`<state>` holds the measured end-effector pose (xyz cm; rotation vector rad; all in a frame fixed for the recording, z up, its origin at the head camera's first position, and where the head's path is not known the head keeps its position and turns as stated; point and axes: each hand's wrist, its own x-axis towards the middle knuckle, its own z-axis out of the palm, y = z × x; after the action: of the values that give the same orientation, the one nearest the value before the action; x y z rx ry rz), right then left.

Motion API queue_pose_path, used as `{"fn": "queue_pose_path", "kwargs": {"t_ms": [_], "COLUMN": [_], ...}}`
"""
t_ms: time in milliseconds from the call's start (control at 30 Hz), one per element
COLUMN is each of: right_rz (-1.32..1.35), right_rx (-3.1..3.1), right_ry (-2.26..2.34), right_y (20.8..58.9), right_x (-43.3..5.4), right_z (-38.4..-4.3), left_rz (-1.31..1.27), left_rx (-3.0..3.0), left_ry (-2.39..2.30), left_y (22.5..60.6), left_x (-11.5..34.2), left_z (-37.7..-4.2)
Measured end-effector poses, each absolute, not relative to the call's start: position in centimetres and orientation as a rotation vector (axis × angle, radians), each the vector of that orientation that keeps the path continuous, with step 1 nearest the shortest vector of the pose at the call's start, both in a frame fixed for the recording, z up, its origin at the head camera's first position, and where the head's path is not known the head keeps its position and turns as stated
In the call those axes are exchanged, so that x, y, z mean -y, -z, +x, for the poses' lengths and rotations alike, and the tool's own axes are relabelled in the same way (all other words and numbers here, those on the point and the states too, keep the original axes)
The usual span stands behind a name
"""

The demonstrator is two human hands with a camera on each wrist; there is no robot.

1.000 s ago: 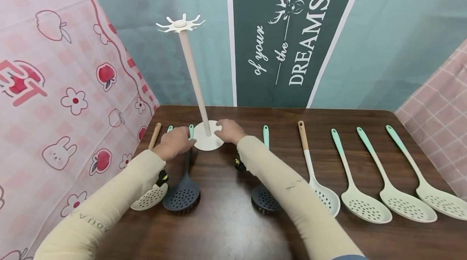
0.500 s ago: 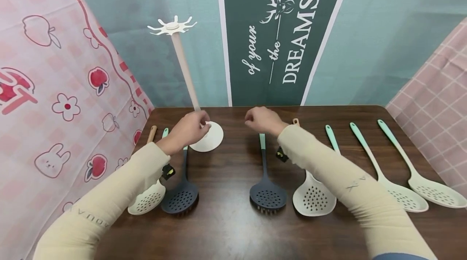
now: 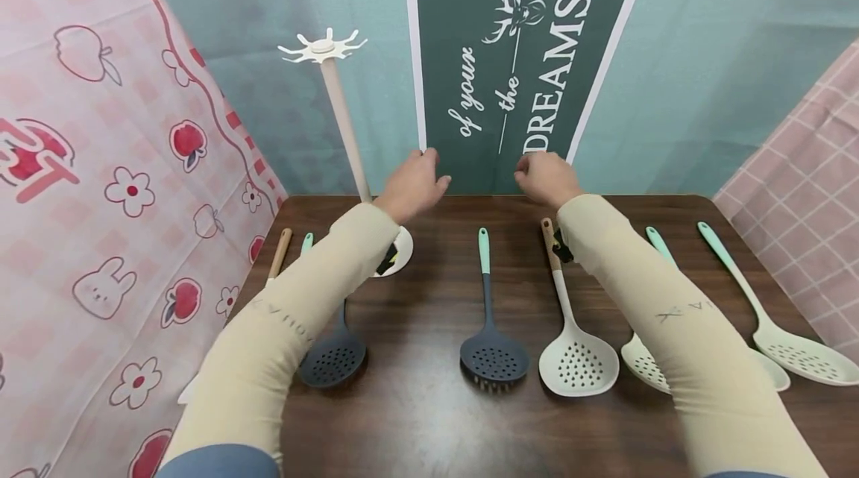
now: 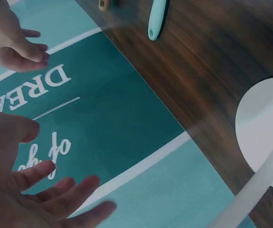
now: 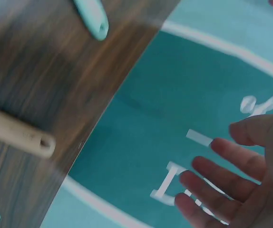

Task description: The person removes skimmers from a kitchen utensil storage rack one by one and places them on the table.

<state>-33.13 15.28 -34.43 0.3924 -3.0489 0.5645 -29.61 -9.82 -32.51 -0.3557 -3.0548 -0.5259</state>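
Observation:
Both hands hover above the back of the table and hold nothing. The left hand [image 3: 413, 183] is to the right of the white stand's pole [image 3: 345, 127]; its fingers are spread and relaxed in the left wrist view. My right hand [image 3: 549, 178] hangs in front of the dark green banner, above the wooden-handled white skimmer [image 3: 579, 366], fingers loosely bent. Between the hands, lower on the table, lies a dark skimmer [image 3: 494, 355] with a mint handle end. The stand's round base [image 3: 405, 248] is partly hidden by the left wrist. A crown of hooks [image 3: 322, 49] tops the pole.
Left of centre, another dark skimmer [image 3: 333, 359] lies partly under the left sleeve. Pale skimmers with mint handles, one of them at the far right [image 3: 805, 353], lie on the brown table [image 3: 429, 418]. Cloth hangs at the back and both sides.
The right hand has left the stand's base and moved right and up. The left hand has risen away from the base to the right of the pole. The stand and skimmers stay in place.

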Motion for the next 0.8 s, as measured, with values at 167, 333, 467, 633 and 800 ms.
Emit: {"fn": "queue_pose_path", "kwargs": {"t_ms": [167,333,467,633,800], "right_rz": [0.276,0.242,0.248,0.163,0.139], "right_rx": [3.019,3.118,3.212,3.23,3.23], "right_ry": [-0.546,-0.494,-0.453,-0.471,-0.444], "right_y": [34.3,34.9,35.5,36.2,36.7], "right_x": [-18.1,-20.9,-22.1,-22.5,-22.7], "right_z": [-34.9,-35.5,-35.3,-34.7,-35.1], "left_rz": [-0.253,-0.156,-0.116,-0.1,-0.03], "left_rx": [3.015,2.988,3.037,3.061,3.087], "left_ry": [0.301,0.162,0.203,0.299,0.335], "left_y": [32.3,32.8,34.0,35.7,36.3], "left_x": [8.4,8.1,8.2,8.2,8.0], "left_z": [-32.2,-34.0,-34.5,-34.4,-34.2]}}
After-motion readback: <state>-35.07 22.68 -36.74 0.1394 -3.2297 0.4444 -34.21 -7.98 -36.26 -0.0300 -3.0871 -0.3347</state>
